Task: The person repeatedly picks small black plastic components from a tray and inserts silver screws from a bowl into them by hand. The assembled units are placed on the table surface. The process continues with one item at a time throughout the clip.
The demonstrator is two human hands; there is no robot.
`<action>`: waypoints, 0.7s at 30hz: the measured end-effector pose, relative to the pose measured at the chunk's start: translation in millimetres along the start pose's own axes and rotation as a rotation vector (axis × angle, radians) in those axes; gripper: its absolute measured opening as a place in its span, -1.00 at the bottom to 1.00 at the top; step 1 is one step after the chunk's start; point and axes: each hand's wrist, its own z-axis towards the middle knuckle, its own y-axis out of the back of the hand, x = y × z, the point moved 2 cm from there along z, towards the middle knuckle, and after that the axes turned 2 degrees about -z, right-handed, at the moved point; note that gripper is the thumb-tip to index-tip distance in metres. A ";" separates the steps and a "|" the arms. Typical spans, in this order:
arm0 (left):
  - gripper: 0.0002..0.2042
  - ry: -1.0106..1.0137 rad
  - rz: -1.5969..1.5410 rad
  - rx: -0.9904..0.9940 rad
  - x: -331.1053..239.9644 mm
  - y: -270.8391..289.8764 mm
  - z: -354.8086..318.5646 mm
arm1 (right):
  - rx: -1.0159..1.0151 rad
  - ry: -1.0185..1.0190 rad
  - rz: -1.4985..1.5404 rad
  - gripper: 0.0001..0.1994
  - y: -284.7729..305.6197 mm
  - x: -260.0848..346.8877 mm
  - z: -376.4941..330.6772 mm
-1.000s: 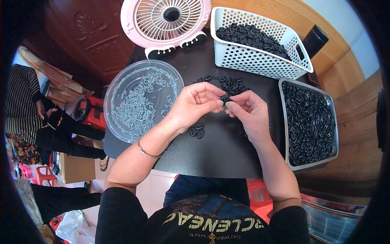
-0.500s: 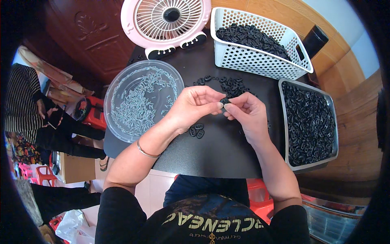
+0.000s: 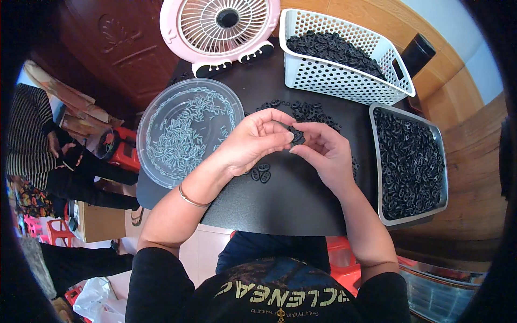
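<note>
Above the middle of the table, my left hand [image 3: 257,139] pinches a small black plastic piece [image 3: 297,137] between thumb and fingertips. My right hand [image 3: 327,153] closes on the same piece from the right, its thumb just below it. The fingers partly cover the piece. Beneath and beyond my hands lies a loose heap of small black oval pieces [image 3: 311,111] with holes in them. Several more oval pieces [image 3: 264,173] lie under my left wrist. A round clear plastic tub [image 3: 144,129] to the left holds many small silvery screws or pins [image 3: 180,142].
A grey tray [image 3: 378,188] full of black oval pieces stands at the right. Behind it is a white perforated basket [image 3: 334,89] of black pieces. A pink fan [image 3: 171,35] stands at the back of the dark table [image 3: 269,215]. Another person [image 3: 32,129] is at far left.
The black piece has been turned and shows more of its face. My right fingers have spread slightly around it, and both hands have shifted a little.
</note>
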 end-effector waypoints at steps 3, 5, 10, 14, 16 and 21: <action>-0.81 0.013 0.007 -0.001 -0.1 0.3 -0.1 | -0.006 0.020 0.015 -0.65 -1.0 -0.8 0.3; -0.81 0.018 0.003 0.005 0.5 1.2 0.1 | -0.001 0.024 0.003 -0.66 -1.0 -1.4 0.2; -0.80 0.037 0.006 0.007 0.8 0.3 0.0 | 0.004 0.040 -0.062 -0.67 0.2 -2.6 -0.4; -0.78 0.048 0.005 0.015 -0.1 0.7 -1.1 | -0.019 0.058 -0.110 -0.70 -0.7 -2.5 -0.5; -0.76 0.055 -0.007 0.023 0.1 1.2 -1.7 | -0.020 0.066 -0.117 -0.70 -0.8 -2.3 -0.5; -0.72 0.072 -0.006 0.033 2.0 3.3 -1.4 | -0.024 0.097 -0.137 -0.71 -0.4 -1.4 -1.3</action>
